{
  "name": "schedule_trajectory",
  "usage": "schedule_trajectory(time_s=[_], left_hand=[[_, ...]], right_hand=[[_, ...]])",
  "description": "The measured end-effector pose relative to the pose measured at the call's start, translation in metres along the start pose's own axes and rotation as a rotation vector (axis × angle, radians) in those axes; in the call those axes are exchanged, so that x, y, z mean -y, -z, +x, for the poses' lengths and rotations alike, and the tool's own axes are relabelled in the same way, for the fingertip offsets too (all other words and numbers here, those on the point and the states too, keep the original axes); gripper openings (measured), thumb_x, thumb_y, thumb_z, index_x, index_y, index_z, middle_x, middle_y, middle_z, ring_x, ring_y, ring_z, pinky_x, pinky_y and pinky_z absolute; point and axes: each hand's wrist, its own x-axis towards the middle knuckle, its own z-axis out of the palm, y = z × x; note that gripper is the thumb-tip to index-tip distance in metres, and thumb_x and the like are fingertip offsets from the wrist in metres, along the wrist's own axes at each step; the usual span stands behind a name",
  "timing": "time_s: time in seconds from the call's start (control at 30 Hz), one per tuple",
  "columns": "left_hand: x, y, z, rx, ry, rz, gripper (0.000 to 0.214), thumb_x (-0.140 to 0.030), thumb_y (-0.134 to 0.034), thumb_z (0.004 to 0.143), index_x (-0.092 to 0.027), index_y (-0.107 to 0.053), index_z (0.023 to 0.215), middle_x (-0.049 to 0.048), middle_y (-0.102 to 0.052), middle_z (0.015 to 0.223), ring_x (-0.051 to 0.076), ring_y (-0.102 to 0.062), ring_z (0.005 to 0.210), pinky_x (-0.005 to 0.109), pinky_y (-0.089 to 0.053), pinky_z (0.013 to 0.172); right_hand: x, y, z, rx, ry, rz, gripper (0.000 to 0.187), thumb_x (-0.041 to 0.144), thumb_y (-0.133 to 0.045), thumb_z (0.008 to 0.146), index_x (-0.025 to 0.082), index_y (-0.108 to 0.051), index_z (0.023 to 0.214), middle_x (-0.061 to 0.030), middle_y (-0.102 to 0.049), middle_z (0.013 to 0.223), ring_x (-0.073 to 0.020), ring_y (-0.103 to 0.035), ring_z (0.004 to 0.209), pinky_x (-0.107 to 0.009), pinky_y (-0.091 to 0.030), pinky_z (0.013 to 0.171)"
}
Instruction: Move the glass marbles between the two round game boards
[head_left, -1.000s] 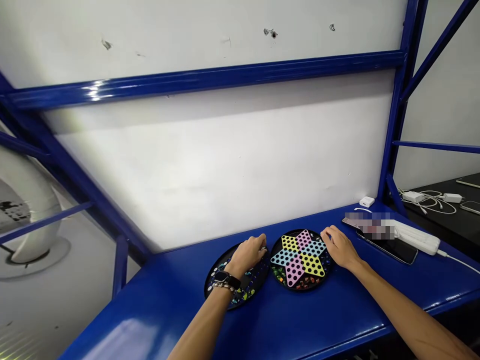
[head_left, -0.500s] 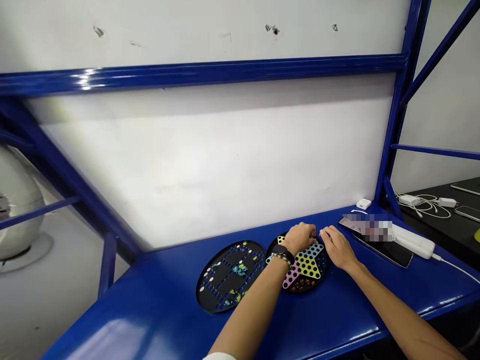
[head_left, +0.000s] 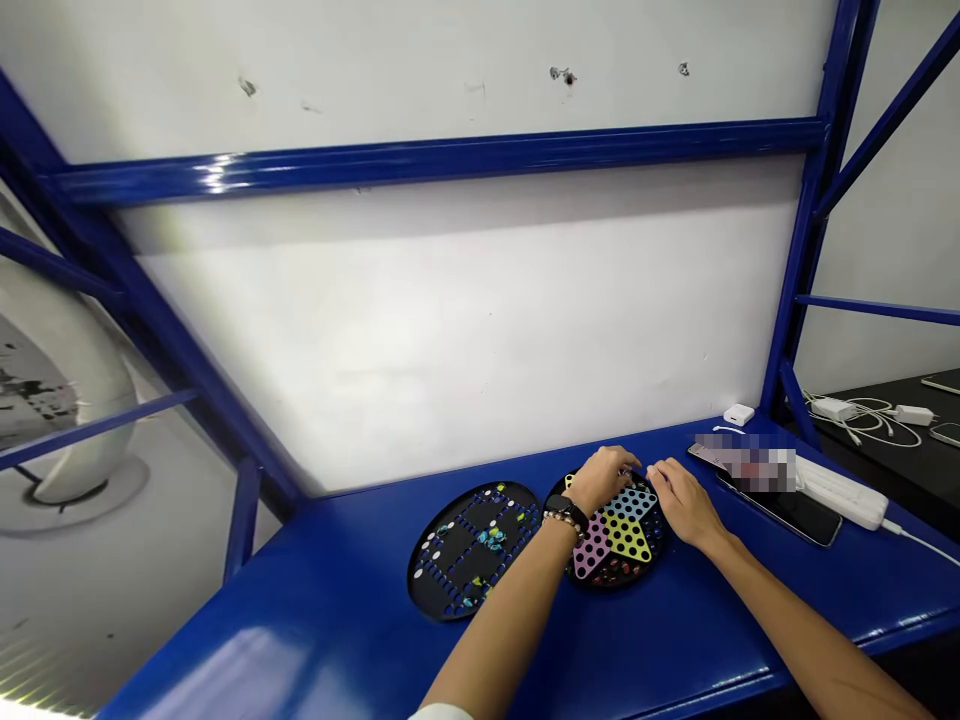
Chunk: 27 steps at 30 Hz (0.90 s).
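A round black Chinese checkers board (head_left: 627, 536) lies on the blue table, with a star of pink, yellow and light-blue points full of dark holes. Red marbles (head_left: 613, 573) sit in its near rim section and blue ones (head_left: 655, 522) at its right. My left hand (head_left: 602, 478), wearing a dark watch and a bead bracelet, is over the board's far side. Its fingers are bent down and drawn together; their tips are partly hidden. Beside the right rim is my right hand (head_left: 684, 503), fingertips closed together near the left fingers. I cannot make out what either holds.
A second round black board (head_left: 450, 555) with white dots and teal and yellow-green marbles (head_left: 493, 540) lies to the left. Phones (head_left: 787, 510), a white power bank with cable (head_left: 844, 490) and a small white case (head_left: 739, 414) are at the right. A blue frame and white wall stand behind.
The view has shifted slightly, moving the scene right and a little down. My right fingertips have drawn closer together. My left hand stays over the far side of the board.
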Motion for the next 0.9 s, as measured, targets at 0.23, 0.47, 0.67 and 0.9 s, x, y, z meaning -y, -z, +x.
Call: schedule_trajectory(time_s=[0.23,0.47,0.67,0.9], left_hand=[[-0.005,0.002,-0.005,-0.057,0.049,0.005,0.026,-0.007,-0.049,0.089,-0.019,-0.071,0.093,0.0072,-0.072,0.102,0.019,-0.067,0.09,0.029,-0.052,0.082],[0.048,0.067,-0.076,-0.103,0.232,-0.014,0.033,-0.013,-0.04,0.09,-0.019,-0.067,0.109,0.0096,-0.069,0.118,0.021,-0.065,0.106,0.034,-0.051,0.096],[0.08,0.1,-0.152,0.133,0.426,0.002,0.027,-0.035,-0.052,0.086,-0.023,-0.071,0.101,0.0052,-0.074,0.106,0.023,-0.068,0.097,0.03,-0.054,0.082],[0.079,0.09,-0.202,0.106,0.513,0.019,0.042,-0.049,-0.05,0.089,-0.024,-0.064,0.121,0.0073,-0.067,0.12,0.023,-0.065,0.099,0.033,-0.051,0.085]], right_hand=[[0.001,0.002,-0.001,0.016,-0.011,0.003,0.043,0.05,-0.028,0.102,0.024,-0.051,0.076,-0.0018,-0.059,0.084,-0.0189,-0.058,0.076,-0.032,-0.041,0.072],[0.005,0.003,-0.003,0.05,-0.018,-0.005,0.044,0.052,-0.029,0.102,0.023,-0.043,0.071,-0.0002,-0.055,0.079,-0.0165,-0.055,0.068,-0.03,-0.04,0.065],[0.003,0.0,-0.003,0.046,-0.018,-0.017,0.044,0.053,-0.029,0.101,0.023,-0.044,0.072,0.0002,-0.056,0.079,-0.0156,-0.055,0.066,-0.03,-0.04,0.064],[0.002,-0.002,-0.005,0.048,-0.007,-0.024,0.044,0.052,-0.03,0.101,0.023,-0.045,0.071,-0.0002,-0.057,0.08,-0.0162,-0.056,0.068,-0.03,-0.04,0.065]])
